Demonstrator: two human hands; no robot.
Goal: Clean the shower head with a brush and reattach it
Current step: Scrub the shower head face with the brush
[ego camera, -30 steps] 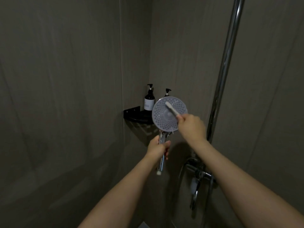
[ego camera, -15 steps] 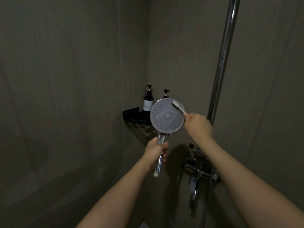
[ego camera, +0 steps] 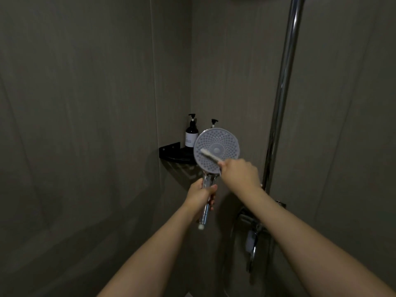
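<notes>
Shower head [ego camera: 216,150] held up in front of the corner shelf [ego camera: 171,151], face toward camera, handle pointing down. Left hand [ego camera: 200,195] wraps the chrome handle below the head. Right hand [ego camera: 239,171] pinches a brush [ego camera: 211,155], bristle end lying on the head's lower left face, just left of centre. Head's left rim overlaps the shelf and a bottle [ego camera: 191,133]; second bottle [ego camera: 214,123] peeks above its top rim. Pole [ego camera: 280,99] stands right of the head, clear gap between. Mixer [ego camera: 250,230] below and right of the head. Bare wall left of the shelf
</notes>
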